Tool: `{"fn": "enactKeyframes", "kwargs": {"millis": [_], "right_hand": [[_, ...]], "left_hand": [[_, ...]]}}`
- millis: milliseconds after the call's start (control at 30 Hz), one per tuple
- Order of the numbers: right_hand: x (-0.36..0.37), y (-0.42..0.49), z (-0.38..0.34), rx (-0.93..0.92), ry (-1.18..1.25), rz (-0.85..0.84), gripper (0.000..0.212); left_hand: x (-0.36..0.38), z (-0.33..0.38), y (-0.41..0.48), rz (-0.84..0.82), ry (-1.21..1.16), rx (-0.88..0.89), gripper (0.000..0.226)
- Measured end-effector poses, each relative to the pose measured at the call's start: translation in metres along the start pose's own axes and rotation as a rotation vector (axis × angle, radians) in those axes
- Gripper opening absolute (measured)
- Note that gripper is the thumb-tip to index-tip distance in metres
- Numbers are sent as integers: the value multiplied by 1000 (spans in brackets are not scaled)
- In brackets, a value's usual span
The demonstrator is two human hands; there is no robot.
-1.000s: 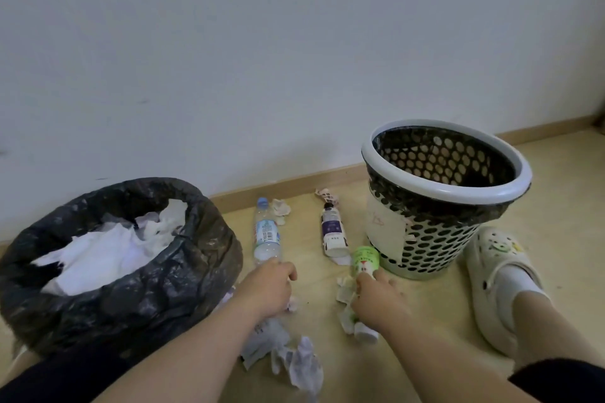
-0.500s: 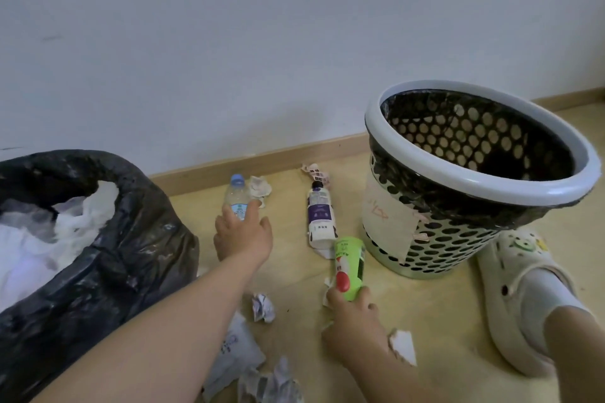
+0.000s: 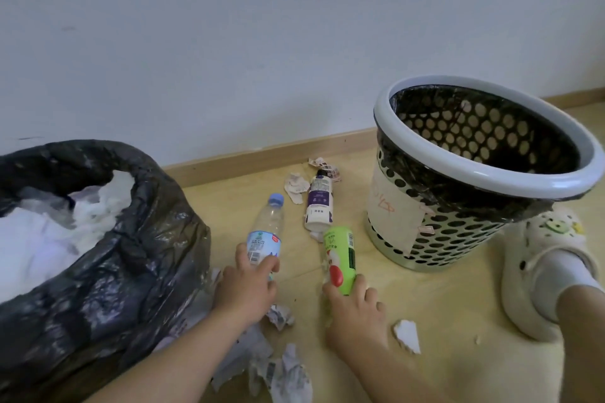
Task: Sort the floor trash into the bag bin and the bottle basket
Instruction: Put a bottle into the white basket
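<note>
The left hand has its grip closed round the lower end of a clear water bottle, cap pointing toward the wall. The right hand has its grip closed on the base of a green bottle. Both bottles sit low at the floor, between the bag bin and the basket. Both likely belong in the basket: lift them above its tall rim and release them over the opening. A white bottle and crumpled paper remain unsorted.

nothing could be read: red scrawl on the paper label of the basket and print on the green bottle were blurred.
</note>
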State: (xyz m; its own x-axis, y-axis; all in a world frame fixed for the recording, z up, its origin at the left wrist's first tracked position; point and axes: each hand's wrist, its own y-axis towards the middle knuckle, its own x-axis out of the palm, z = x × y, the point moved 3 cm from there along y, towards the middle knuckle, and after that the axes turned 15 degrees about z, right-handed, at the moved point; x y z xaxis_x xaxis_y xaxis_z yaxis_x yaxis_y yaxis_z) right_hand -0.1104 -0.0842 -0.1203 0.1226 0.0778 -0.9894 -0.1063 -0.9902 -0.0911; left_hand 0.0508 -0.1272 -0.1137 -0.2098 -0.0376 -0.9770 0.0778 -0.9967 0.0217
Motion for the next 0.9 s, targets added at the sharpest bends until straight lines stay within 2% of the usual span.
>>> {"fn": "enactKeyframes", "kwargs": {"millis": [67,167,267,333,400,467,633,767,833,900], "right_hand": [[-1,-15,-2,7,53,-48,58],[-1,-35,-2,87,246,-132,72],[-10,-49,-5,155,483,-117,83],[-24,-54,-4,210,620,-75,79],[-44,-58,-4,254,730,-29,64],[-66,-58,-5,287,831,9,51],[-122,-57,-8,312,943,150,34],[-155,-57,-13,244,988,267,19],[-171,-59,-19,193,1018,298,21],[-183,-60,-24,168,1045,314,36]], "left_hand": [[-3,-2,-13,-13,-100,-25,26],[-9,-4,-29,-44,-406,-173,22],[-24,0,-40,-24,-687,-254,37],[-40,4,-48,-31,-854,-317,50],[-58,6,-55,-17,-990,-393,57],[-76,10,-58,5,-1059,-404,60],[-119,16,-60,98,-1114,-386,69],[-142,21,-67,32,-1204,-376,110],[-151,24,-70,-27,-1164,-303,116],[-157,27,-70,-90,-1087,-208,112]]}}
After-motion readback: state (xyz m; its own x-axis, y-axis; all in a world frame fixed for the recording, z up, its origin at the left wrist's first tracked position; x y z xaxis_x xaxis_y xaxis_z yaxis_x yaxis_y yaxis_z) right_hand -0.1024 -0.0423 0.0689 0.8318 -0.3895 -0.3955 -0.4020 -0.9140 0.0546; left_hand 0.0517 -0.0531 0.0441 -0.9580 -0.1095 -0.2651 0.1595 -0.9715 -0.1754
